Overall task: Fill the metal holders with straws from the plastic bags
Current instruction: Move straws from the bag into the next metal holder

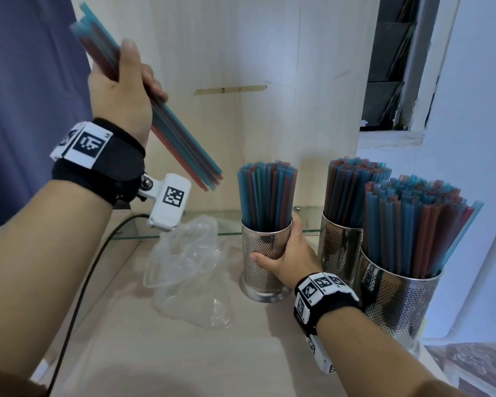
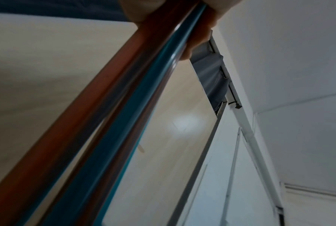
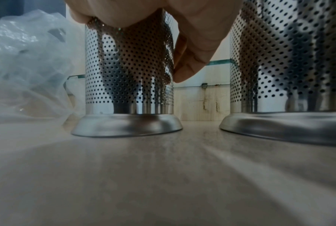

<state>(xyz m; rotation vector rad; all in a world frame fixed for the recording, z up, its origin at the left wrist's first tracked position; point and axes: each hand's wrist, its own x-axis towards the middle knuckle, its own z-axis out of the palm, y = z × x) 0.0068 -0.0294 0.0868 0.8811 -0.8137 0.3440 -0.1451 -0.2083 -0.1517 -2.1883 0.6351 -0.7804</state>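
In the head view, the left hand [image 1: 123,90] was raised and gripped a slanted bundle of straws [image 1: 184,147] above the counter [image 1: 184,353]. The right hand [image 1: 287,256] wrapped around the left metal holder [image 1: 262,270], which was full of straws and stood upright beside an empty plastic bag [image 1: 186,265]. Two more filled holders [image 1: 395,305] stood at the right.

In the left wrist view, fingers [image 2: 197,38] closed on the straws.

In the right wrist view, the thumb and fingers [image 3: 192,61] clasped the holder's perforated wall.
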